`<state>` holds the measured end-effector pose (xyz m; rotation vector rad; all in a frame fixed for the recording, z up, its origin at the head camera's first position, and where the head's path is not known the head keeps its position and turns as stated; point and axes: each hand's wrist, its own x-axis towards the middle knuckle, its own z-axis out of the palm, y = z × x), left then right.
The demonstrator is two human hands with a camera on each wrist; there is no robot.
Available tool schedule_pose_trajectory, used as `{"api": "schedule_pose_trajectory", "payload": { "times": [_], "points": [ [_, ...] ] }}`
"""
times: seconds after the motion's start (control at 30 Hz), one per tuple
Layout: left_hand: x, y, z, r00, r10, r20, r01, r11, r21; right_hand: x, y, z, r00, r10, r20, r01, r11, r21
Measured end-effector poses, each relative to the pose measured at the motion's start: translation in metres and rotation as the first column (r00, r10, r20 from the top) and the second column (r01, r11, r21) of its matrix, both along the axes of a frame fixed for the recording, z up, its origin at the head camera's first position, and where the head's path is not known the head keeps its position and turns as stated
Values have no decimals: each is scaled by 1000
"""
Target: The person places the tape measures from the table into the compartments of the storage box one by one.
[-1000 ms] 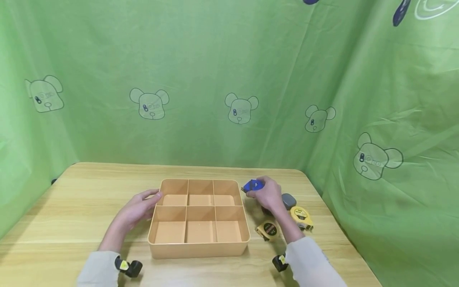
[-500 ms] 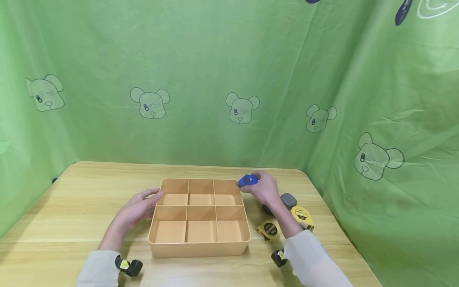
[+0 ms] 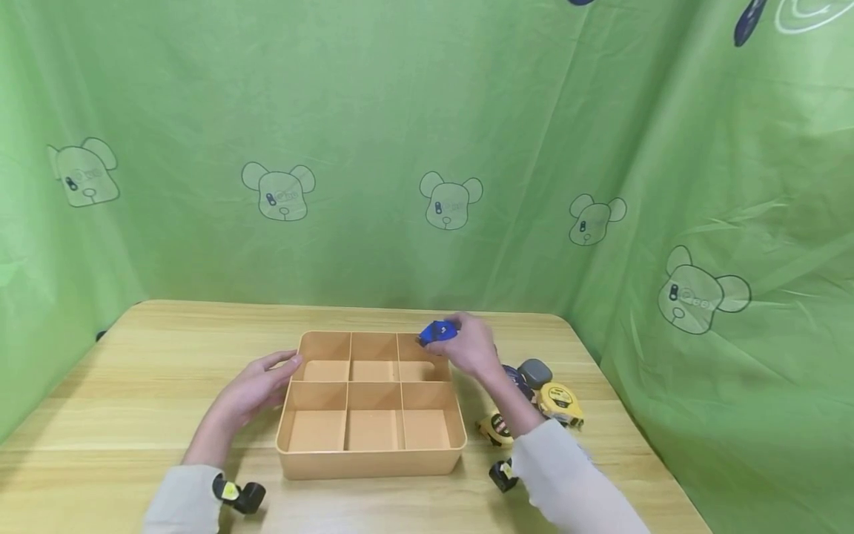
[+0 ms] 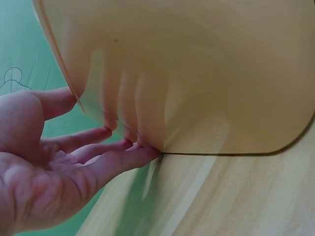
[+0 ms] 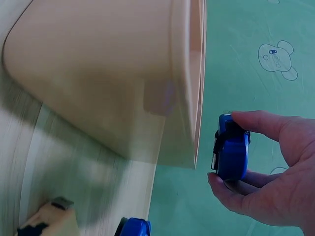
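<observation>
Right hand (image 3: 471, 345) pinched blue tape measure (image 3: 437, 333) above box (image 3: 371, 466), far-right corner; left hand (image 3: 259, 384), fingers spread, touched its left side. Firm pinch, steady box seemed best.

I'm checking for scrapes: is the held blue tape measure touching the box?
Apart: the right wrist view shows green curtain between the held tape measure and the box.

The tape measure (image 3: 438, 332) at the box (image 3: 370, 466) is bright blue with black trim, the box plain peach-tan. One yellow tape measure (image 3: 559, 400) carries dark lettering, a second yellow one (image 3: 492, 429) a black disc; the rounded case (image 3: 535, 373) is grey. Pale wood grain streaks the table (image 3: 133, 386). Dark-outlined bear heads dot the green curtain (image 3: 373, 89); the sleeves (image 3: 184, 498) are off-white.
</observation>
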<state>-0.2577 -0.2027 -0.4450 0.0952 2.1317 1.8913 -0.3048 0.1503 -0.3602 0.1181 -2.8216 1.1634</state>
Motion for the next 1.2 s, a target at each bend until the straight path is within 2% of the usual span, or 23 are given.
{"api": "schedule_pose_trajectory", "payload": {
  "times": [0.2, 0.43, 0.83, 1.2],
  "points": [
    [-2, -2, -1, 1000, -15, 16, 14, 1000, 26, -1, -10, 1, 1000, -8, 6, 8, 1000, 23],
    [-4, -4, -1, 1000, 6, 23, -6, 1000, 19, -1, -19, 4, 1000, -8, 17, 8, 1000, 5],
    [-5, -6, -2, 999, -33, 29, 31, 998, 60, -1, -39, 6, 1000, 25, 18, -25, 999, -36],
    [-6, -8, -3, 999, -34, 22, 33, 998, 60, -1, -59, 10, 997, 76, 28, -73, 993, -96]
  ]
}}
